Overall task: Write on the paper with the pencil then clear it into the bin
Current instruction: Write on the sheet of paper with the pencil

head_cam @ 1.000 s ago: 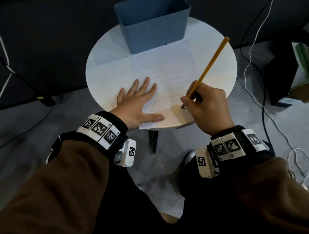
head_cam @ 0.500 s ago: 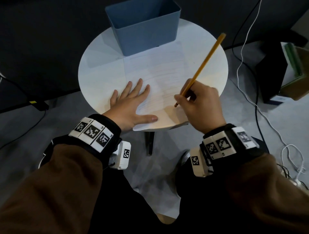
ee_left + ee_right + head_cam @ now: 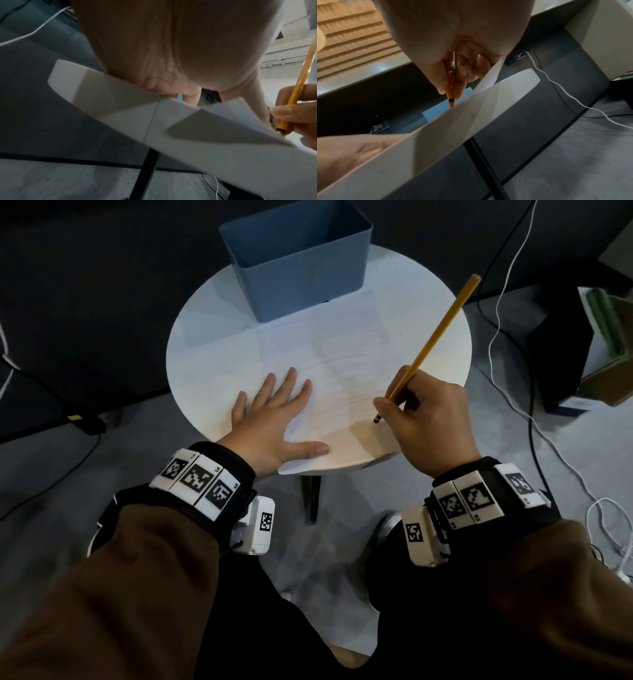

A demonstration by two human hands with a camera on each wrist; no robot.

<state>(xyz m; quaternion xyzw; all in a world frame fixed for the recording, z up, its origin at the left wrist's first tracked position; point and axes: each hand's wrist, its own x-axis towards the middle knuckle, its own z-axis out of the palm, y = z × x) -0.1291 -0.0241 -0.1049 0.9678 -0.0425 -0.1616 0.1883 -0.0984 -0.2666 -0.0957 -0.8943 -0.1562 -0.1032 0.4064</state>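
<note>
— So, mid-writing, by the look of it. Right hand point(image 3: 430, 424) curled round the pencil point(image 3: 432, 344) in a writing grip, dark tip down at the near right part of the paper point(image 3: 342, 364), touching or a hair above; cannot tell which. Left hand point(image 3: 274, 422) spread flat, fingers straight, pressing the sheet's near left part against the table point(image 3: 212, 344).

— And the page itself?

— Faint ruled lines across it, perhaps some pale marks; too dim to read as writing. Near corner hanging past the table's rim, seen curling from the left wrist view.

— Left to do, then?

— Probably finishing the line, then clearing the sheet into the bin point(image 3: 301, 268). Nothing visible inside the bin from above, though its floor is mostly hidden. Standing at the far edge of the tabletop, touching or just overlapping the paper's far edge.

— Materials?

— Thin, limp sheet, creased down the middle, likely easy to crumple. Slim yellow-orange pencil with a dark band near the point. Round, smooth, matte white tabletop on a dark leg. Bin rectangular, blue-grey, smooth plastic by the look, open-topped, walls tapering downward.
</note>
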